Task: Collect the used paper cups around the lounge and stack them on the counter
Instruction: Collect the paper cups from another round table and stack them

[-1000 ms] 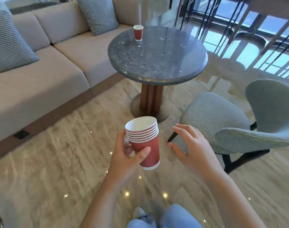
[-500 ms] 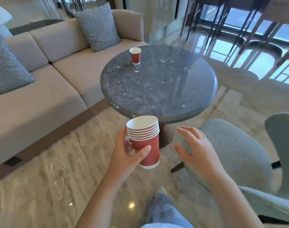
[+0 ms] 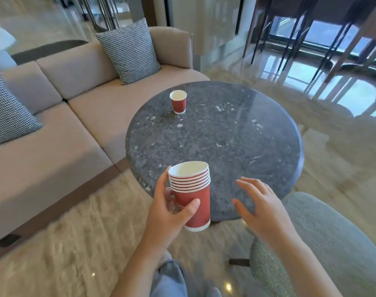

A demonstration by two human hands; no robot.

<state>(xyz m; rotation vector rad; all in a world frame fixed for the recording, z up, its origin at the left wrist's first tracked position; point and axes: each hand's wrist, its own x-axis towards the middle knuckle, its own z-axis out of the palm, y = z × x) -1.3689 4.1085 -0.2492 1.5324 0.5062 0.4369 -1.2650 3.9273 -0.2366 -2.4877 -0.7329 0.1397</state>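
- While a person stands over a pale rug [image 3: 80, 239], the left hand [image 3: 167, 213] is clamped around a stack of nested red paper cups [image 3: 192, 196], thumb across the front, fingers behind it.
- Held upright, the stack shows 7 white rims and hangs over the near edge of the round dark stone counter [image 3: 236, 151].
- Just right of the stack, the right hand [image 3: 262, 209] hovers with fingers spread apart, gripping nothing.
- At lower right sits a grey upholstered chair [image 3: 324, 243].
- Near the counter's far left edge, 1 single red cup [image 3: 178, 102] stands upright, well apart from the stack.
- Beyond, a beige sofa [image 3: 90, 108] carries 2 checked cushions [image 3: 128, 51].
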